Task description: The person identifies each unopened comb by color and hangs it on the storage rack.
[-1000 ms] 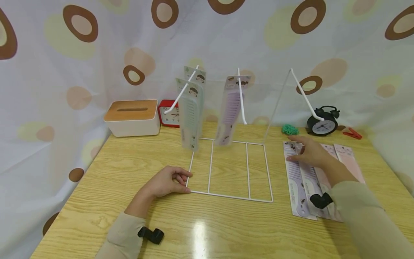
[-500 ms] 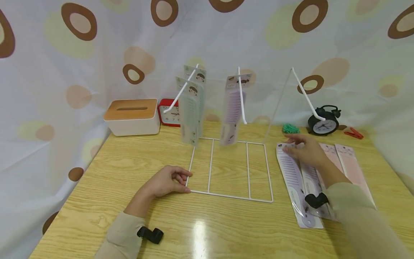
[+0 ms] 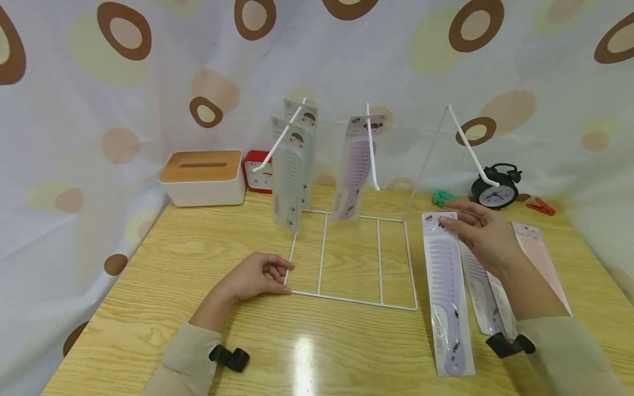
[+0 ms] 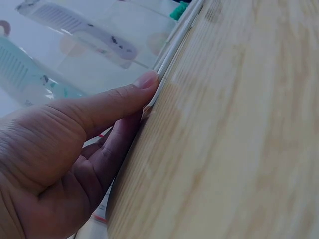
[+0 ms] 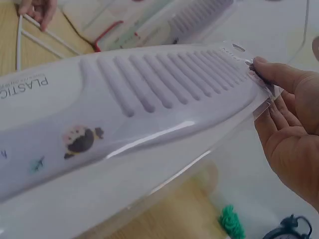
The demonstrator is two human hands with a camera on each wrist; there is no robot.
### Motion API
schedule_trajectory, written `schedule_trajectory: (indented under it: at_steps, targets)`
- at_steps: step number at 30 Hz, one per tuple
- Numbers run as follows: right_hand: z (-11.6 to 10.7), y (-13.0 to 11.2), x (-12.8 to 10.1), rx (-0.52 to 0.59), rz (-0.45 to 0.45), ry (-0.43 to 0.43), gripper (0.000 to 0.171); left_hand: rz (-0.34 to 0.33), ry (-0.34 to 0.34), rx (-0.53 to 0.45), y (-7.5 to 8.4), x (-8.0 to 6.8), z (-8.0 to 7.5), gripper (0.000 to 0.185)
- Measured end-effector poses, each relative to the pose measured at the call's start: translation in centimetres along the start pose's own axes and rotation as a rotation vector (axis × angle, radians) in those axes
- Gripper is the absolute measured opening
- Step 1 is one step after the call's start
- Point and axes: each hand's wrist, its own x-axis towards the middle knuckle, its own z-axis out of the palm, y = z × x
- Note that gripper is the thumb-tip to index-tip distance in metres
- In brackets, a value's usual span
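A purple comb in a clear packet (image 3: 448,280) is pinched near its top by my right hand (image 3: 487,236). Its lower end tilts toward me in the head view, and its teeth and handle fill the right wrist view. With thumb and fingers, my left hand (image 3: 257,275) holds the front left corner of the white wire display rack (image 3: 346,300); the left wrist view shows the thumb (image 4: 147,79) on the wire. Two green packaged combs (image 3: 287,170) hang on the rack's left hook, and one purple packaged comb (image 3: 354,170) on the middle hook. The right hook (image 3: 470,148) is bare.
Another purple packaged comb (image 3: 480,291) and pink packets (image 3: 537,253) lie under and beside my right arm. Along the back stand a tissue box (image 3: 203,190), a red clock (image 3: 257,176), a green bundle (image 3: 442,198), a black alarm clock (image 3: 495,192) and a red clip (image 3: 541,205).
My right hand has picked up the leftmost purple packaged comb from the row and moved it toward me. The left hand stays at the rack's corner.
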Motion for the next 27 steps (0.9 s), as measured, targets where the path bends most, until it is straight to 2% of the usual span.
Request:
schedule_trajectory:
  at_steps: [1, 4, 8, 12, 14, 17, 20, 24, 27]
  targets:
    - [0.7, -0.5, -0.5, 0.075, -0.021, -0.025, 0.034, -0.001, 0.001, 0.003, -0.1, 0.0, 0.0, 0.047]
    - [3.0, -2.0, -2.0, 0.161, -0.123, -0.114, 0.03, -0.001, 0.004, 0.007, -0.3, 0.0, -0.1, 0.047]
    - [6.7, -3.7, -4.1, 0.154, -0.281, -0.177, 0.031, 0.006, 0.005, 0.001, -0.6, -0.3, -0.1, 0.047]
    - [9.8, -4.9, -5.3, 0.219, -0.457, -0.234, 0.03, 0.014, 0.001, -0.007, -0.7, -0.4, -0.1, 0.047]
    - [11.2, -5.7, -5.6, 0.226, -0.542, -0.237, 0.029, 0.018, 0.0, -0.004, -0.7, -0.3, -0.1, 0.047]
    - [13.1, -7.2, -5.9, 0.207, -0.633, -0.171, 0.026, 0.023, 0.0, -0.001, -0.6, -0.1, -0.2, 0.047]
    - [14.8, -8.7, -6.0, 0.181, -0.643, -0.062, 0.026, 0.023, -0.002, -0.003, -0.5, 0.1, -0.2, 0.047]
    - [16.5, -10.2, -5.9, 0.168, -0.582, 0.061, 0.026, 0.02, -0.004, 0.0, -0.4, 0.1, -0.2, 0.048]
    - [17.2, -10.7, -5.7, 0.166, -0.54, 0.091, 0.024, 0.015, -0.005, 0.001, -0.4, 0.1, -0.2, 0.048]
